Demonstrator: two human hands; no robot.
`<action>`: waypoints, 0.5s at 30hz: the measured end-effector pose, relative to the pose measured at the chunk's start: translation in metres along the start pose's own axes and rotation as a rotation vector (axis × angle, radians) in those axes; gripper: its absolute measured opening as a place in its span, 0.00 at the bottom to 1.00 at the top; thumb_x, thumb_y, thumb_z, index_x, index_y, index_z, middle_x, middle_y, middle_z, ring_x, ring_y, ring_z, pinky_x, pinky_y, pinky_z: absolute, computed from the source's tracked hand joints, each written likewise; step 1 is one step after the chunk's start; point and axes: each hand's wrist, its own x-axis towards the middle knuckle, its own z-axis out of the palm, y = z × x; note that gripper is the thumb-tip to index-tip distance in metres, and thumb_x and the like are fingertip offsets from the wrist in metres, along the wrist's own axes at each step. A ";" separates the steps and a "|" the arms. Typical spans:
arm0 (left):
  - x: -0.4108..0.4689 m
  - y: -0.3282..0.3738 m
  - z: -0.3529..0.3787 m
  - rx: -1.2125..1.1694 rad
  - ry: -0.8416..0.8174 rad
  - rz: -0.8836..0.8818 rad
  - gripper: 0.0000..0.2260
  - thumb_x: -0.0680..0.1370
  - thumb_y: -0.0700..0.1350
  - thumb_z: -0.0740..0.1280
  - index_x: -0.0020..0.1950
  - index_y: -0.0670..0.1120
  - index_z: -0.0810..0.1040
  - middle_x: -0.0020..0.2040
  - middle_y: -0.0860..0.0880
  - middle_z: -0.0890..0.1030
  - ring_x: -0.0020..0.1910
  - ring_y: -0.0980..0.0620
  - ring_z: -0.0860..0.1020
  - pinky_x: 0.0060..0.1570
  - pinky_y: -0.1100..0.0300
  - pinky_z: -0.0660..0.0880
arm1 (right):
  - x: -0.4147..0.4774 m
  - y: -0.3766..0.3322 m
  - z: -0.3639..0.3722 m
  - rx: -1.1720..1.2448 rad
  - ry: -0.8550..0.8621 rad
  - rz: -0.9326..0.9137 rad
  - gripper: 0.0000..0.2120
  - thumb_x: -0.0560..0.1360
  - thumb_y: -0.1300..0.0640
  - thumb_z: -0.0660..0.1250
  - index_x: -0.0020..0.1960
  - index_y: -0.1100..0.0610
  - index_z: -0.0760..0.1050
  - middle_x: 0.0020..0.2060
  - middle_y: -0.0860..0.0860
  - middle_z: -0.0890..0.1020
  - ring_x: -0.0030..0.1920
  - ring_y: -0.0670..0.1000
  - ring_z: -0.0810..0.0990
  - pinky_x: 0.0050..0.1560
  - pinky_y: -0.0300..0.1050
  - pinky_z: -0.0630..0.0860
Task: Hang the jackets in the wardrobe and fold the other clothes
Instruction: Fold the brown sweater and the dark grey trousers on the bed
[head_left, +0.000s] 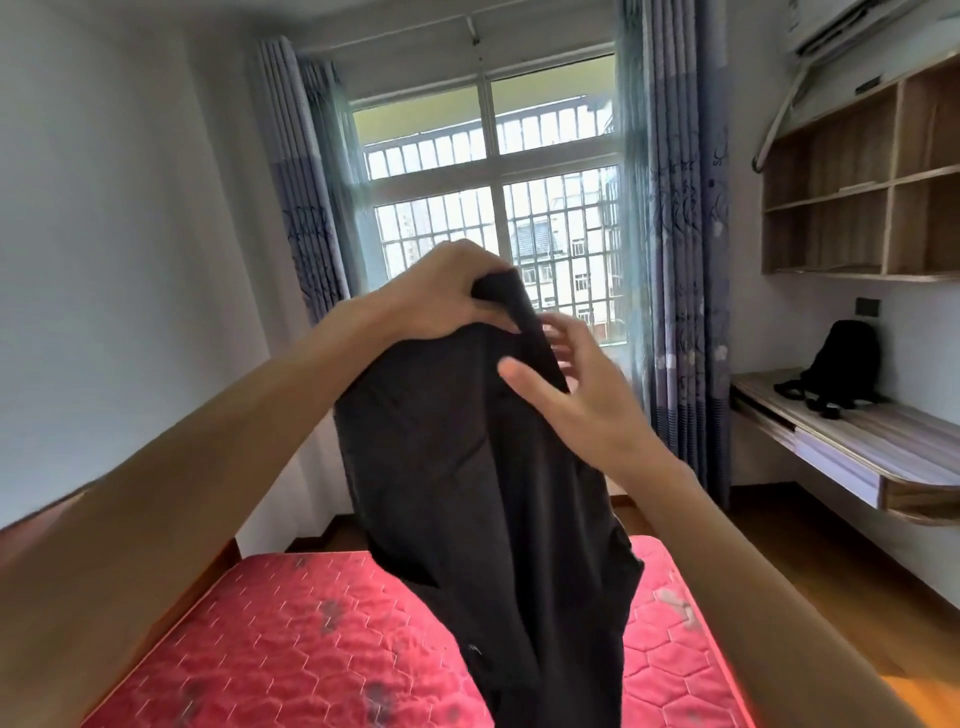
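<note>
Black garment (467, 493) hangs in mid-air in front of the person, over a red quilted mattress (291, 634); can't tell if its lower end touches the mattress. Left hand (441, 296) grips the bunched top edge, fingers curled round the fabric. Right hand (576, 395) is just beside & lower, fingers straight & spread wide: one lies on the front of the cloth, others sit behind its right edge, no clamped hold. Behind: barred window (493, 208) btwn blue curtains (670, 260). At right, wooden desk (857, 436) w/ a black backpack (841, 364) on it, wall shelves (857, 192) above
</note>
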 end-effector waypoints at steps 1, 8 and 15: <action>-0.001 0.003 0.001 -0.019 0.016 0.011 0.07 0.72 0.46 0.76 0.47 0.45 0.85 0.41 0.50 0.85 0.42 0.53 0.82 0.46 0.54 0.78 | 0.012 -0.011 0.001 0.001 0.017 -0.012 0.18 0.72 0.41 0.73 0.59 0.42 0.72 0.48 0.41 0.83 0.49 0.38 0.81 0.52 0.35 0.77; -0.042 0.001 0.027 -0.239 0.161 -0.221 0.25 0.64 0.55 0.81 0.53 0.47 0.74 0.47 0.49 0.83 0.48 0.50 0.82 0.51 0.48 0.79 | 0.041 -0.012 0.005 -0.124 0.186 -0.075 0.16 0.75 0.47 0.72 0.39 0.60 0.81 0.32 0.56 0.81 0.33 0.53 0.78 0.37 0.52 0.73; -0.095 -0.038 0.060 -0.509 0.060 -0.466 0.29 0.66 0.49 0.82 0.59 0.49 0.68 0.51 0.47 0.82 0.42 0.50 0.85 0.43 0.52 0.83 | 0.042 0.004 -0.023 -0.093 0.348 0.058 0.16 0.75 0.47 0.71 0.42 0.61 0.80 0.36 0.57 0.83 0.41 0.59 0.81 0.44 0.58 0.78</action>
